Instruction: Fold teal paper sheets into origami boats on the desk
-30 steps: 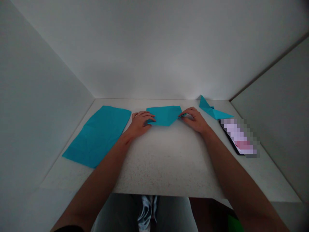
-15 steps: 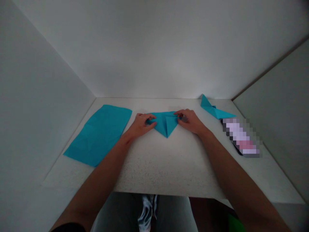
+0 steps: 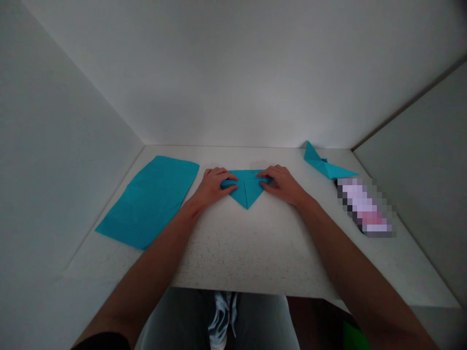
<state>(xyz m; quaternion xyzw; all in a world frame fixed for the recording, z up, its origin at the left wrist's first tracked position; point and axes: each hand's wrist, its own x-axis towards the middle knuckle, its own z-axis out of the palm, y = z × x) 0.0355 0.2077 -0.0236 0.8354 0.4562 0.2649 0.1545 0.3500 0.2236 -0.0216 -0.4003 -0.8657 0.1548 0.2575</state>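
Observation:
A blue paper [image 3: 247, 190], folded into a triangle with its tip toward me, lies on the white tabletop [image 3: 255, 243] in the middle. My left hand [image 3: 214, 183] has its fingers curled over the triangle's left corner, with the paper between fingers and thumb. My right hand [image 3: 280, 183] holds the right corner the same way. Both hands press the folded flaps down against the table.
A large flat blue sheet [image 3: 149, 199] lies at the left. A finished folded blue paper figure [image 3: 323, 164] sits at the back right corner, with a phone [image 3: 365, 206] just in front of it. White walls close in the back and both sides.
The paper's two outer corners have been folded in, turning a wide shape into a downward triangle. Both hands have moved closer together onto it.

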